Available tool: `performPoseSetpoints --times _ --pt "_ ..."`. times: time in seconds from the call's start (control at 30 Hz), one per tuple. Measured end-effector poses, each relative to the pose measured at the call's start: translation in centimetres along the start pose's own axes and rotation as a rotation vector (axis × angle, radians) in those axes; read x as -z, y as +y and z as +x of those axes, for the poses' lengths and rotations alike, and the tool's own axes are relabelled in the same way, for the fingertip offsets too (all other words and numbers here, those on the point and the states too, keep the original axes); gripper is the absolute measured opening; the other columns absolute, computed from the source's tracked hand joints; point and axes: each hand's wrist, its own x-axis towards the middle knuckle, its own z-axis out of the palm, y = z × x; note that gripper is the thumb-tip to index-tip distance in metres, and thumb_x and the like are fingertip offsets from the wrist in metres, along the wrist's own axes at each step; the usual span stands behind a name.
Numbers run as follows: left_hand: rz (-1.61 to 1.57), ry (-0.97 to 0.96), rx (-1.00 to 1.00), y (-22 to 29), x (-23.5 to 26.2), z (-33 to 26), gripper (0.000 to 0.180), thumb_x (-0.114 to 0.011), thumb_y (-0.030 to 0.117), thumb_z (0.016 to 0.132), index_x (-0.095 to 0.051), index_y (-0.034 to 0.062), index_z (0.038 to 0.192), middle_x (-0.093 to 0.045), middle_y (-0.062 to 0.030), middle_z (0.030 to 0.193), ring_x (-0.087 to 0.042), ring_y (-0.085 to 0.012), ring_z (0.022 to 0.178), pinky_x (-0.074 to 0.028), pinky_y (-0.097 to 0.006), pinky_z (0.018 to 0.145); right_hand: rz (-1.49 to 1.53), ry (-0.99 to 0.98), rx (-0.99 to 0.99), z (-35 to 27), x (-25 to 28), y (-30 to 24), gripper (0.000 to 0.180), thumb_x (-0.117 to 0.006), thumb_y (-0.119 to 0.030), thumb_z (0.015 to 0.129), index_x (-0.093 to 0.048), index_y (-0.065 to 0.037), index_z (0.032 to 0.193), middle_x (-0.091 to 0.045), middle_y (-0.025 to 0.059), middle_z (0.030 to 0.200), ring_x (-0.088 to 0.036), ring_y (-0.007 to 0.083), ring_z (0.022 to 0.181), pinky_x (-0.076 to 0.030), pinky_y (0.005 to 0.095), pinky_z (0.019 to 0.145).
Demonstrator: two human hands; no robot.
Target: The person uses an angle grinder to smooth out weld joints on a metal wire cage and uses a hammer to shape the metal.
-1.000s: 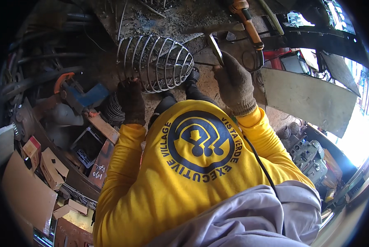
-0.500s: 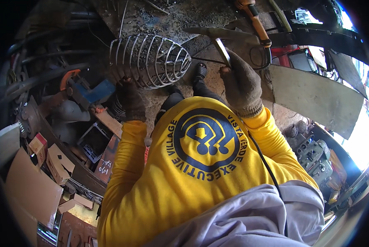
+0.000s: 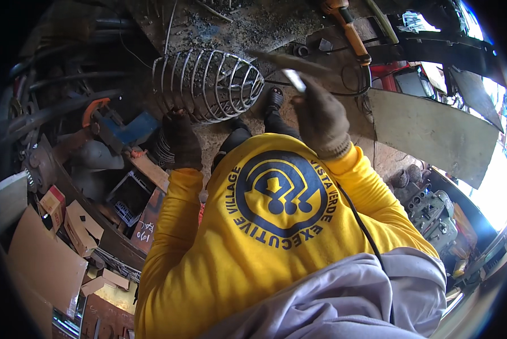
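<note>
The left head-worn fisheye looks down over the wearer's yellow sweatshirt [image 3: 214, 254], which fills the near lower middle. The left hand [image 3: 181, 141] and right hand [image 3: 323, 120] sit farther off, above centre.

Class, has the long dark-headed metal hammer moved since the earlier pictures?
Yes: the hammer has moved left and downward in view, judged against the long orange power tool.

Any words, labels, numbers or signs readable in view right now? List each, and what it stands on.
Yellow shirt: clear dark lettering around a round emblem; wording withheld.
Reddish-brown panel, lower left: white letters and digits, upside down; also withheld.
Small red box, far left: any print is too small to read.
</note>
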Motion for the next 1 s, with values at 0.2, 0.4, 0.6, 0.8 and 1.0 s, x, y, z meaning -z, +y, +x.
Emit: performPoseSetpoints --times 0.2,0.4,0.6,0.8,1.0 --pt "0.016 -0.051 -0.056 -0.6 0.5 -0.2 0.049 -0.052 0.042 0.102 -0.056 -0.0009 0.124 -0.062 -0.0185 0.121 -0.061 -0.0310 0.107 -0.045 -0.040 0.094 0.002 0.025 -0.056 0.6 0.2 -0.1 0.039 -0.067 -0.011 0.088 -0.061 -0.004 0.126 -0.069 0.0187 0.090 -0.071 0.0347 0.080 -0.056 0.0393 0.068" --pt "-0.026 -0.117 -0.002 1.8 1.6 -0.3 0.053 -0.051 0.044 0.102 -0.054 -0.0016 0.128 -0.060 -0.0197 0.125 -0.058 -0.0319 0.114 -0.044 -0.042 0.097 -0.136 -0.108 -0.072 -1.0 -0.8 1.4 0.039 -0.066 -0.016 0.090 -0.060 -0.005 0.128 -0.071 0.0171 0.097 -0.071 0.0359 0.084 -0.057 0.0403 0.071" --pt "-0.035 -0.096 0.105 1.1 0.5 0.2 0.040 -0.053 0.021 0.101 -0.050 0.0017 0.137 -0.057 -0.0210 0.130 -0.056 -0.0368 0.117 -0.043 -0.044 0.100 -0.077 -0.031 -0.072 -0.7 1.4 -0.1 0.041 -0.063 -0.016 0.092 -0.059 -0.008 0.132 -0.070 0.0195 0.098 -0.070 0.0383 0.087 -0.056 0.0424 0.074" --pt "0.206 -0.115 -0.249 -2.0 1.1 -0.1 0.042 -0.055 0.027 0.102 -0.052 0.0013 0.134 -0.059 -0.0193 0.128 -0.058 -0.0332 0.114 -0.044 -0.042 0.099 -0.107 -0.075 -0.155 -1.7 -0.3 2.0 0.041 -0.065 -0.012 0.090 -0.060 -0.008 0.130 -0.070 0.0195 0.098 -0.071 0.0380 0.088 -0.057 0.0410 0.075" --pt "-0.095 -0.140 0.080 2.6 1.8 -0.1 0.041 -0.053 0.010 0.098 -0.051 0.0110 0.139 -0.056 -0.0222 0.128 -0.058 -0.0403 0.112 -0.045 -0.044 0.100 -0.103 -0.011 -0.080 -2.3 0.5 1.3 0.041 -0.067 -0.011 0.090 -0.060 -0.005 0.130 -0.069 0.0220 0.104 -0.070 0.0379 0.094 -0.056 0.0403 0.081"
